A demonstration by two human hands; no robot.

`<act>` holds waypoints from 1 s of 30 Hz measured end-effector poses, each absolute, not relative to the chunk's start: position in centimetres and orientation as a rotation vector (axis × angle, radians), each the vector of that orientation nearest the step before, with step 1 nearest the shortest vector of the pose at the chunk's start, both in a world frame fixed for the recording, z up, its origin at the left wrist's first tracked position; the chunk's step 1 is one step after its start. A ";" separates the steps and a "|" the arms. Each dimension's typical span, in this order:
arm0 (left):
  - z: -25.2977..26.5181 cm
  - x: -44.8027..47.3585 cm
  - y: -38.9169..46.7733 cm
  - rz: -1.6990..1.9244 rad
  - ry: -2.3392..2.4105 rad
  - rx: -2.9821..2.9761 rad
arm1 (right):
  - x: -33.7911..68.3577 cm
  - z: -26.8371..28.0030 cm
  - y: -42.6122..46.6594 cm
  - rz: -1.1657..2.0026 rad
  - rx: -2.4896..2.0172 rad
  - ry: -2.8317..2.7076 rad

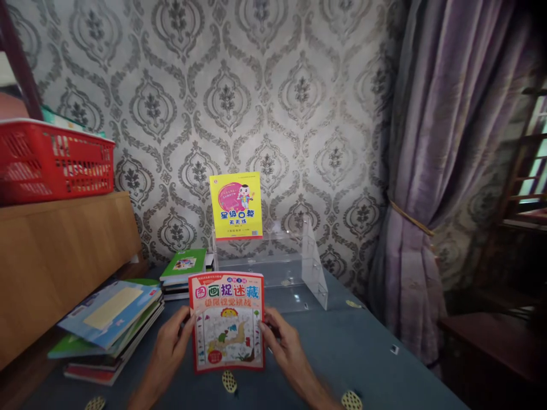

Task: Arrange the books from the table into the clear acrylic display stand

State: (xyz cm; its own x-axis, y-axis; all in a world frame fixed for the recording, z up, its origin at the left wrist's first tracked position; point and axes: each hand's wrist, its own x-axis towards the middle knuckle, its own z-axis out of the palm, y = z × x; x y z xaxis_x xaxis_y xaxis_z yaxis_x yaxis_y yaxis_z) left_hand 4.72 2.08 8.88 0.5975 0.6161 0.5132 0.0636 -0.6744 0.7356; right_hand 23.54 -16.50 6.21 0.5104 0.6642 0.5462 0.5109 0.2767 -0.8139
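Observation:
Between my two hands a red-bordered picture book [228, 327] is held upright, its cover facing me. My left hand [174, 336] grips its left edge, with the thumb on the front. My right hand [282, 339] is closed on the right edge in the same way. Behind the book stands a clear acrylic tiered rack [314, 265]. A yellow workbook [236, 206] with a pink circle and a cartoon figure leans upright on the rack's top tier, at its left end. The picture book hides part of the rack's lower left.
Two stacks of books, a loose one [113, 313] and one topped by a green book [184, 263], lie at the left. A red plastic basket [81, 159] sits on a wooden cabinet [68, 250]. A purple curtain [421, 171] hangs right of the blue-green tabletop [342, 353].

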 end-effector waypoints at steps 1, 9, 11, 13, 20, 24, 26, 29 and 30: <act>9.1 4.9 2.1 1.038 0.523 2.136 | 23.6 6.2 -16.3 0.129 -1.375 -1.121; 9.0 5.1 2.5 0.956 0.516 2.109 | 23.9 5.3 -15.7 0.083 -1.419 -1.149; 9.0 5.0 2.8 0.934 0.491 2.131 | 23.8 5.5 -15.7 0.076 -1.431 -1.158; 9.0 4.9 3.1 0.914 0.475 2.143 | 23.9 6.0 -15.5 0.070 -1.440 -1.156; 9.9 5.8 3.7 0.970 0.405 1.926 | 24.6 9.7 -13.9 0.075 -1.394 -1.126; 11.6 6.7 3.8 1.066 0.356 1.891 | 25.1 11.8 -12.5 -0.025 -1.327 -1.103; 12.3 7.0 4.1 1.081 0.342 1.914 | 25.3 12.3 -12.0 -0.059 -1.313 -1.082; 12.7 7.3 4.5 1.073 0.323 1.929 | 25.5 12.5 -11.9 -0.060 -1.321 -1.054; 12.7 7.3 4.6 1.070 0.318 1.926 | 25.5 12.5 -11.9 -0.061 -1.326 -1.049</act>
State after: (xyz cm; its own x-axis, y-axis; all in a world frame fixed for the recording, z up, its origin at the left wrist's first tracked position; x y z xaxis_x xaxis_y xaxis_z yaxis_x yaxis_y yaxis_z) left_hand 7.26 4.64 12.74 0.5955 0.5800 0.5559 -0.1820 -0.5766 0.7965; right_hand 25.54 -11.91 12.54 0.5680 0.5085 0.6472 0.5803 0.3102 -0.7530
